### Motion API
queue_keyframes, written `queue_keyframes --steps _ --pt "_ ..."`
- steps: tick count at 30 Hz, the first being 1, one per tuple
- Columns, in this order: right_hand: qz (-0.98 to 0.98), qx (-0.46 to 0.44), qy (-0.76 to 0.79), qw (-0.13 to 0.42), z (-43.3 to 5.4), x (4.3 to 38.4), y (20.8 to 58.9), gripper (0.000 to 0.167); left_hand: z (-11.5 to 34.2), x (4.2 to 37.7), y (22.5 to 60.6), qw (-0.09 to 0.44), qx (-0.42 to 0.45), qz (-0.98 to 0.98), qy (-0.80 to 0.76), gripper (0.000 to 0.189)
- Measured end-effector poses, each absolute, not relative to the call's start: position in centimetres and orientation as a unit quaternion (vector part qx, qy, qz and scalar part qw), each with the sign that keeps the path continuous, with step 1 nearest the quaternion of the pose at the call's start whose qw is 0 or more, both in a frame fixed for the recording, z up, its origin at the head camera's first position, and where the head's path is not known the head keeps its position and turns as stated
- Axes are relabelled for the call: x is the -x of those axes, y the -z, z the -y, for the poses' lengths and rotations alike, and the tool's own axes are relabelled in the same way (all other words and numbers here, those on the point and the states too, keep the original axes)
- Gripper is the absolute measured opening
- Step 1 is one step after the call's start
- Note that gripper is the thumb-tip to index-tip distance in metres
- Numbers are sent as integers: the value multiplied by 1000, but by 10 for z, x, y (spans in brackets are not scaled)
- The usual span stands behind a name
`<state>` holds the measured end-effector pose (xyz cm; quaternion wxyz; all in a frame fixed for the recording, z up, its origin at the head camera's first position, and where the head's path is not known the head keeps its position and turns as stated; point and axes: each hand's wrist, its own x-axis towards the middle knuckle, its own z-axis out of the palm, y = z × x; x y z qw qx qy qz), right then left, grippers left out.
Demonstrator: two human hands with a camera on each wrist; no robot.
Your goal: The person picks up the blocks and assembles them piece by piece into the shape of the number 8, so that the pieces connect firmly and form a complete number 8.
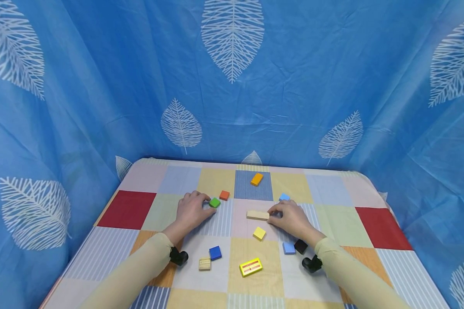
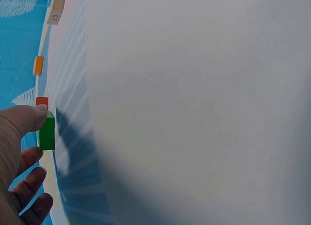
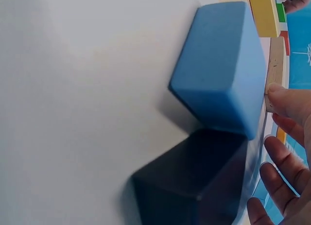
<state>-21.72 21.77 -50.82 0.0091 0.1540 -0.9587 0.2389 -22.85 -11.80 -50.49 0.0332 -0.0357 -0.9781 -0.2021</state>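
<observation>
My left hand (image 1: 191,211) pinches a small green block (image 1: 215,202) between thumb and index finger, at the left of the patchwork cloth. An orange-red block (image 1: 224,195) lies just beyond it. Over on the right, my right hand (image 1: 292,218) pinches one end of a long plain wooden block (image 1: 257,215). In the right wrist view its thumb presses on that wooden block (image 3: 276,64), while the other fingers spread away. A light blue block (image 1: 284,197) lies partly hidden behind the right hand. Nearer to me sits a yellow block (image 1: 259,233).
Below the right hand, another light blue block (image 1: 288,248) touches a black block (image 1: 300,246). A dark blue block (image 1: 215,253), a square wooden block (image 1: 204,264) and a yellow box (image 1: 251,267) lie in front. An orange block (image 1: 257,179) is at the back. Blue curtains (image 1: 294,64) surround the table.
</observation>
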Motion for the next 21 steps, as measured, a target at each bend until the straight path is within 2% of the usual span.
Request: queue_keyframes --steps 21 --pt "957 -152 -248 4 -216 213 508 18 113 231 511 30 12 979 200 43"
